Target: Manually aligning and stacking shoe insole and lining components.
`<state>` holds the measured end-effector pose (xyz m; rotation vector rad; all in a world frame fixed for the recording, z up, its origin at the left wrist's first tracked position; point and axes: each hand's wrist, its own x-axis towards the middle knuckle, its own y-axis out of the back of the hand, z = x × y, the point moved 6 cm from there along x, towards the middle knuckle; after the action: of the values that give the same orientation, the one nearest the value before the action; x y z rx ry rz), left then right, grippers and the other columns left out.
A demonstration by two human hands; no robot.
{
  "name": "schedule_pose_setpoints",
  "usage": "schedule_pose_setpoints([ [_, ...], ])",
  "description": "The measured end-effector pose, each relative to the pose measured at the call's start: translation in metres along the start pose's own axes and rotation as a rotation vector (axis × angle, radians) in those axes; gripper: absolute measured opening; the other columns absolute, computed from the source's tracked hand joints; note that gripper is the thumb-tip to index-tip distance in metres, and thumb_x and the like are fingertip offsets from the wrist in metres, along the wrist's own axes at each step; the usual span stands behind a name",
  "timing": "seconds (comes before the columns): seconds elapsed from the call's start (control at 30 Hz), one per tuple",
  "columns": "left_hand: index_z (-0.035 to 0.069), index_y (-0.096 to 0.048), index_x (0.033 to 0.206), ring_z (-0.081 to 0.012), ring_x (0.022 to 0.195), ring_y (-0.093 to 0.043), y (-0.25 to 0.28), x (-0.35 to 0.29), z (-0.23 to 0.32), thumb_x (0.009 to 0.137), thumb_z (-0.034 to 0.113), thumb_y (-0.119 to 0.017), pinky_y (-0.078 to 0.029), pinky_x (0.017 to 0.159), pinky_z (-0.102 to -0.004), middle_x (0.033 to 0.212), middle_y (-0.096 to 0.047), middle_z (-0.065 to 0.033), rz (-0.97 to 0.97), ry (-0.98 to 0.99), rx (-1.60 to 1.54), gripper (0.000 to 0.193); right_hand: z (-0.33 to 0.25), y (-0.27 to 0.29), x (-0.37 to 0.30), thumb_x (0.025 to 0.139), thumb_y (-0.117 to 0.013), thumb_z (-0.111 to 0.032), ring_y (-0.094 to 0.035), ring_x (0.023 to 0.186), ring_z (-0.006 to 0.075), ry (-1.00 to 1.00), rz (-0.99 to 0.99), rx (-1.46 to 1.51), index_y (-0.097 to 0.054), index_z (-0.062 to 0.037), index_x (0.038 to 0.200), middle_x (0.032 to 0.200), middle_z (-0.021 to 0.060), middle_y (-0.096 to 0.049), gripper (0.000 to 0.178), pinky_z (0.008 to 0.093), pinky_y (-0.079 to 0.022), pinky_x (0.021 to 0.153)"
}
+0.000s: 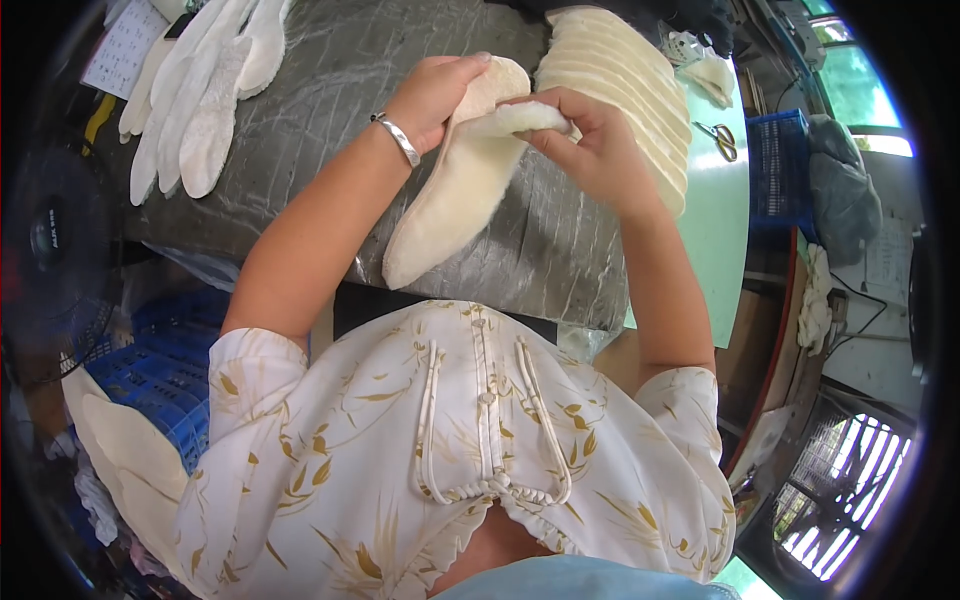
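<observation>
A cream fleece insole (450,205) slants across the near edge of the table, its rounded lower end toward me. My left hand (432,98) is closed around the insole's far end, thumb on top. Between the thumb and fingers of my right hand (597,145) is a thick, fluffy fleece flap (515,121), curled over the insole. Whether this flap is joined to the insole or is a separate piece, I cannot tell. Right of my hands lies a row of overlapping cream insoles (625,105). At the far left, several loose fleece insoles (205,125) are heaped.
Grey plastic sheeting covers the table (330,85). Scissors (720,141) lie on a pale green surface (715,225) at right, beside a blue crate (775,165). A dark fan (55,230) stands at left, above blue baskets (150,385) and cream sheets (125,440).
</observation>
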<state>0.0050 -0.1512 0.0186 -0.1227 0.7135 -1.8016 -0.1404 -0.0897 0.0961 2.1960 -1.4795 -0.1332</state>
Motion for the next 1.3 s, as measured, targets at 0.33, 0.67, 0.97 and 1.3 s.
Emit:
schedule_pose_setpoints([
  [0.33, -0.01, -0.063, 0.103, -0.0255, 0.084, -0.069, 0.157, 0.042, 0.087, 0.097, 0.025, -0.053, -0.057, 0.072, -0.0383, 0.101, -0.068, -0.0175, 0.607, -0.293, 0.296, 0.037, -0.131, -0.066, -0.106, 0.081, -0.061, -0.007, -0.069, 0.087, 0.0233, 0.693, -0.307, -0.284, -0.064, -0.0038, 0.093, 0.095, 0.0104, -0.068, 0.012, 0.0392, -0.057, 0.088],
  [0.67, -0.006, -0.061, 0.111, -0.0217, 0.097, -0.065, 0.036, -0.008, 0.089, 0.095, 0.021, -0.061, -0.052, 0.084, -0.0341, 0.107, -0.066, -0.0124, 0.198, -0.38, -0.154, 0.031, -0.116, -0.025, -0.071, 0.068, -0.064, 0.007, -0.065, 0.09, 0.0272, 0.403, -0.157, -0.576, -0.064, -0.0113, 0.109, 0.101, 0.0073, -0.064, 0.045, 0.0376, -0.051, 0.075],
  [0.97, -0.003, -0.063, 0.109, -0.0162, 0.09, -0.066, -0.019, -0.047, 0.1, 0.096, 0.019, -0.062, -0.053, 0.08, -0.0297, 0.1, -0.069, -0.0092, 0.012, -0.492, -0.188, 0.025, -0.145, 0.011, -0.066, 0.068, -0.073, 0.005, -0.065, 0.081, 0.0274, 0.397, 0.116, -0.492, -0.064, -0.0036, 0.106, 0.091, 0.0067, -0.069, 0.04, 0.0354, -0.05, 0.073],
  [1.3, 0.0, -0.069, 0.111, -0.0096, 0.081, -0.067, -0.072, -0.106, 0.086, 0.095, 0.019, -0.065, -0.055, 0.071, -0.0241, 0.096, -0.072, -0.0067, -0.039, -0.557, 0.035, 0.026, -0.147, 0.024, -0.04, 0.077, -0.069, 0.009, -0.066, 0.089, 0.0224, 0.464, 0.205, -0.243, -0.071, -0.0042, 0.101, 0.101, 0.0113, -0.065, 0.028, 0.0304, -0.052, 0.076],
])
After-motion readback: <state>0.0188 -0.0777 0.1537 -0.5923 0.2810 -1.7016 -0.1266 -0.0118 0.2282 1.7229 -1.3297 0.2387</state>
